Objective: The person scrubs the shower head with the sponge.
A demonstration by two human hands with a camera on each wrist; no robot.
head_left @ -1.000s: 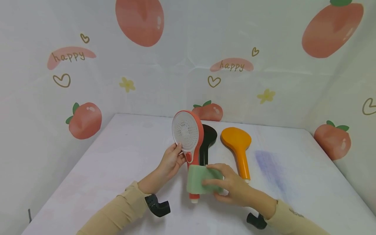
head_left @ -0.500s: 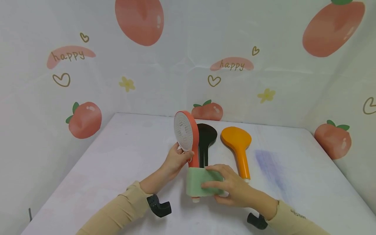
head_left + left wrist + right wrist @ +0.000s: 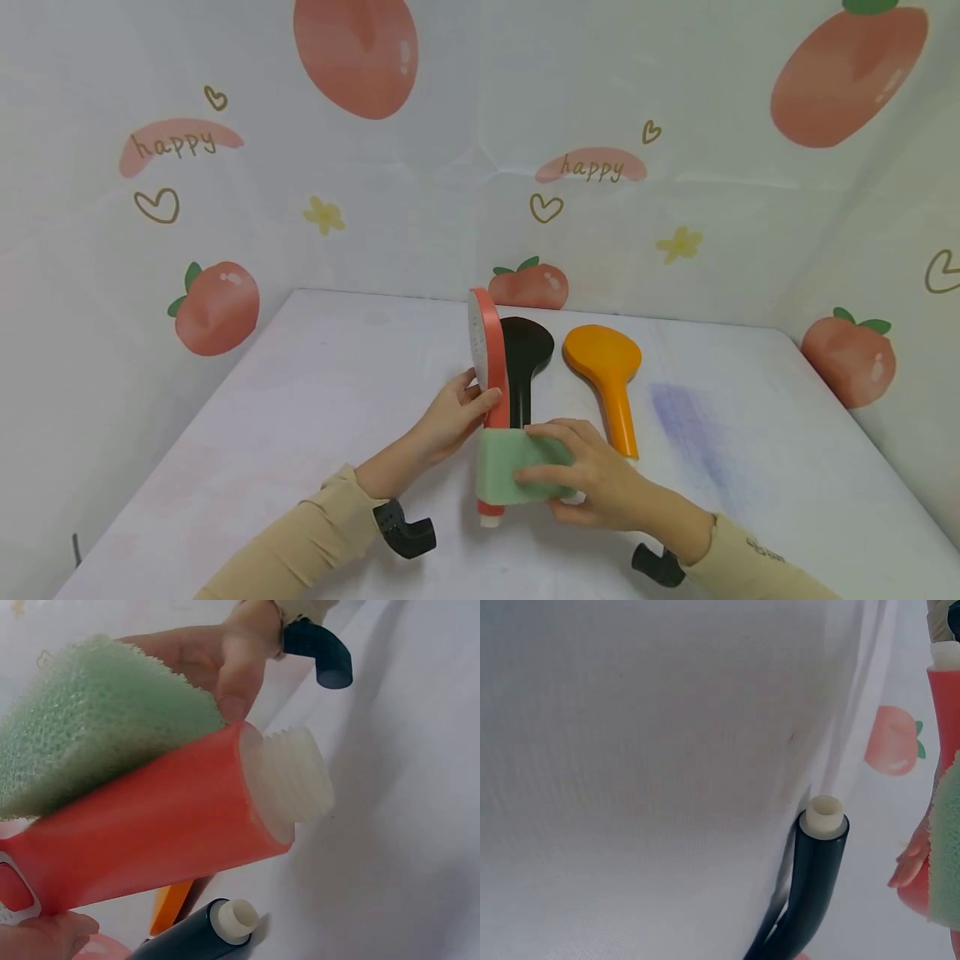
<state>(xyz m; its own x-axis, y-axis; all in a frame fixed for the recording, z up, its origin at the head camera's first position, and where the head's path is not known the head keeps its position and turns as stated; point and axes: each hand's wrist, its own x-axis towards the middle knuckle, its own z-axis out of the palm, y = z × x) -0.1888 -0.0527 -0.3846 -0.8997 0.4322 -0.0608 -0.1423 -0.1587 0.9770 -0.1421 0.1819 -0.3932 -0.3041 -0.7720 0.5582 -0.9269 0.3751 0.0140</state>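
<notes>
A red shower head [image 3: 493, 350] stands upright in front of me, turned nearly edge-on, its white spray face to the left. My left hand [image 3: 448, 421] grips it at the neck, below the round head, with the thumb across the red back. My right hand [image 3: 603, 479] holds a light green sponge [image 3: 497, 467] against the handle. In the left wrist view the porous sponge [image 3: 97, 724] lies along the red handle [image 3: 165, 817], which ends in a white threaded connector [image 3: 292, 776]. Part of the handle is hidden behind the sponge in the head view.
Behind the sponge a black shower head [image 3: 527, 342] lies on the white-covered table [image 3: 360, 358]. An orange shower head [image 3: 603, 354] lies to its right, handle toward me. A fruit-printed cloth [image 3: 450, 183] hangs behind the table. Dark camera mounts [image 3: 405, 529] sit at both wrists.
The red shower head has turned from showing its spray face to nearly edge-on. My left thumb has moved from the spray face to the back. The sponge has slid slightly down the handle.
</notes>
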